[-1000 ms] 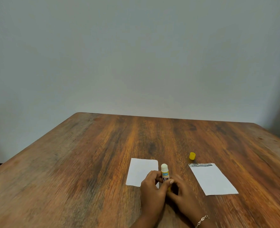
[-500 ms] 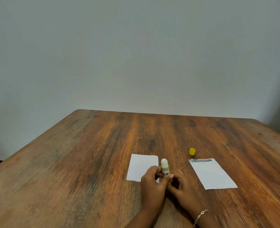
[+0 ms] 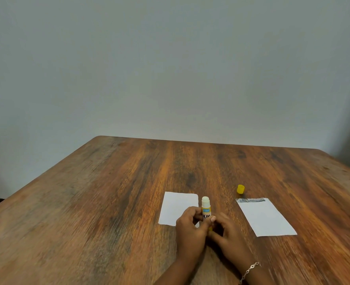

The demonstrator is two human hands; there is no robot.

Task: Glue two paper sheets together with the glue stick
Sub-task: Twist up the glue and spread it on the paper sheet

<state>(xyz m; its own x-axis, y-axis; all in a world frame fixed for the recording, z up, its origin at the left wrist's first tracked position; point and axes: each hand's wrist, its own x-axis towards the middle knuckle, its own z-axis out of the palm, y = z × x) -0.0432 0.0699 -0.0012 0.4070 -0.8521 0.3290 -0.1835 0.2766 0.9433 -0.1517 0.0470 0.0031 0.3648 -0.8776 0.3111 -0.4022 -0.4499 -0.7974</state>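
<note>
Plain grey wall (image 3: 170,68) behind, brown wood-grain table (image 3: 87,212) below. Both hands together near the near edge, closed on an upright glue stick (image 3: 206,208): left hand (image 3: 190,229) wrapped round the lower barrel, thumb across the label; right hand (image 3: 227,235) touching the left one, fingers curled at the yellow base, though whether gripping the base or merely resting against it cannot be told. Thin chain bracelet (image 3: 250,271) on the right wrist. Uncapped, pale tip pointing up. White and yellow label, black letters "KIN" legible just above the thumb, the rest hidden; small blue patch higher up, its writing too small to read. Hands and stick much as half a second ago, same grip, same upright pose; view slightly shifted, tabletop sitting a little higher than a second ago. Left paper sheet (image 3: 176,208) flat on the table just beyond the left hand, its near right corner covered by the fingers. Right paper sheet (image 3: 265,218) flat, well apart to the right, with a dark printed strip along its far edge, print unreadable. Yellow cap (image 3: 240,189) standing alone just beyond that sheet's far left corner, apart from the stick.
</note>
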